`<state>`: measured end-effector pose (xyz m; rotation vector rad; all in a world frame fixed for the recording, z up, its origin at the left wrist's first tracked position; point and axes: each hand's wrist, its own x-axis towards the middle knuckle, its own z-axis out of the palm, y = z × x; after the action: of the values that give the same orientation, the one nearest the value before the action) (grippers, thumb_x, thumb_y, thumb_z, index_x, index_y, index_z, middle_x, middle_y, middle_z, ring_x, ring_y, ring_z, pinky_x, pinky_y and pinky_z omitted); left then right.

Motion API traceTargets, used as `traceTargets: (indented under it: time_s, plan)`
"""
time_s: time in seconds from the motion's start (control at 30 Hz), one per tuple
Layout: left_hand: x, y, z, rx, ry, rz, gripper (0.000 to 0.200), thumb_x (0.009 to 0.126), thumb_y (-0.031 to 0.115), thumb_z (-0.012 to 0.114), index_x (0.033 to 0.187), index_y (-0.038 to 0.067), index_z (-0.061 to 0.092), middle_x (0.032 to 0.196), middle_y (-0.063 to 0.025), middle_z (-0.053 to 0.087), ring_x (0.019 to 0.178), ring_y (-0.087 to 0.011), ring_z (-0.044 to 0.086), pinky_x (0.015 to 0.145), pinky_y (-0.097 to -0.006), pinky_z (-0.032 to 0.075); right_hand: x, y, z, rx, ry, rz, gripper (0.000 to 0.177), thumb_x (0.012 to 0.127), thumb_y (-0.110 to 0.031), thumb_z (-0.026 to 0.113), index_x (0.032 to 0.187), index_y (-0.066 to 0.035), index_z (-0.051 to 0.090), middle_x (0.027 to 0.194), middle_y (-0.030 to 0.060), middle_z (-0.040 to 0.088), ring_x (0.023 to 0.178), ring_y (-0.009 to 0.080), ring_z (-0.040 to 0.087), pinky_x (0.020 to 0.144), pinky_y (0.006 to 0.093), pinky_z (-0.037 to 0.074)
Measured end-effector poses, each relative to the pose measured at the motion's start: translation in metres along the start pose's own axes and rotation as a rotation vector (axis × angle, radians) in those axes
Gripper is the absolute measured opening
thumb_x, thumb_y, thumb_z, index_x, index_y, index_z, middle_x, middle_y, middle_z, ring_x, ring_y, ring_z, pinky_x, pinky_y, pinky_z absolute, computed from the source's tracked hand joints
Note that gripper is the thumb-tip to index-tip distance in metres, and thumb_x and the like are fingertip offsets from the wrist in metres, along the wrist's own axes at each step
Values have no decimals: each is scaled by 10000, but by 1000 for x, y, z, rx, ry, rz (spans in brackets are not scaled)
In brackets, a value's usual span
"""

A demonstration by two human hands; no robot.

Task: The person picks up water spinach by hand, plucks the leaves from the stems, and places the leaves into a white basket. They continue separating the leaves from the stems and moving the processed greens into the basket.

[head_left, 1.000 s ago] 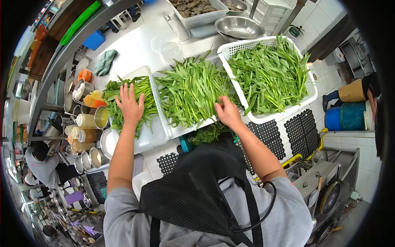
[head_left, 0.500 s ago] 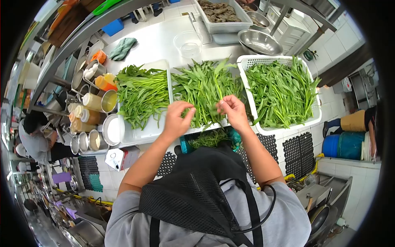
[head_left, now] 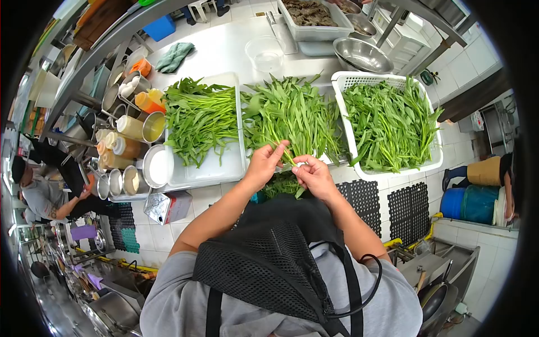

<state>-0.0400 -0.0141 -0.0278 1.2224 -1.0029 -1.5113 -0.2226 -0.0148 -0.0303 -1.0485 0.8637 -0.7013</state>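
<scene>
My left hand (head_left: 266,164) pinches the stem of a water spinach stalk (head_left: 288,155) just past the front edge of the middle heap. Close beside it, my right hand (head_left: 315,176) is closed on the lower end of the same stem. A loose heap of water spinach (head_left: 300,115) lies in front of both hands. To the left, a white tub (head_left: 197,171) holds more stalks, lined up with stems to the right. On the right stands a white perforated basket (head_left: 349,132) full of the same greens. Below my hands, cut greens (head_left: 282,185) show in a container, partly hidden.
Sauce bottles (head_left: 128,147) and metal containers (head_left: 131,180) crowd the left side. At the back are a clear round tub (head_left: 264,53), a green cloth (head_left: 175,57) and a steel bowl (head_left: 363,55). Another person (head_left: 48,194) works at far left.
My hands have come together and nearer to my body, the left moving right and both now on one stem. The person at far left has turned and shifted.
</scene>
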Motion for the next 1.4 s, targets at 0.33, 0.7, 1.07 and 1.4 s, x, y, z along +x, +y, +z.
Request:
traceTargets:
  time_s: [0.33, 0.7, 1.07, 1.4]
  plan:
    - [-13, -4, 21, -68, 108, 62, 171, 899, 170, 642, 930, 13, 585, 742, -3, 574, 641, -58, 518, 571, -206, 429, -4, 16, 0, -226, 188, -225, 202, 885, -84, 626, 1065, -21, 561, 623, -24, 529, 533, 33, 463, 460, 199, 354]
    - [-1, 5, 1, 24, 120, 43, 155, 929, 169, 591, 942, 18, 623, 729, -6, 590, 644, -62, 533, 587, -208, 431, -7, 3, 2, 29, 31, -27, 202, 927, -99, 560, 1101, 1, 537, 839, 80, 665, 613, 84, 562, 566, 228, 467]
    - [-9, 2, 7, 264, 57, 40, 154, 913, 158, 611, 912, 5, 625, 740, 23, 584, 670, -29, 506, 601, -203, 423, -2, 23, -2, -269, 110, -125, 133, 884, -101, 561, 890, 25, 604, 738, 22, 632, 628, 58, 547, 581, 218, 456]
    - [-23, -5, 21, 476, -107, 777, 49, 835, 25, 654, 875, -3, 657, 858, -103, 666, 798, -189, 634, 757, -291, 500, 3, 21, -23, 328, 116, 123, 147, 910, -109, 502, 866, 16, 567, 721, 74, 608, 576, 125, 555, 511, 264, 456]
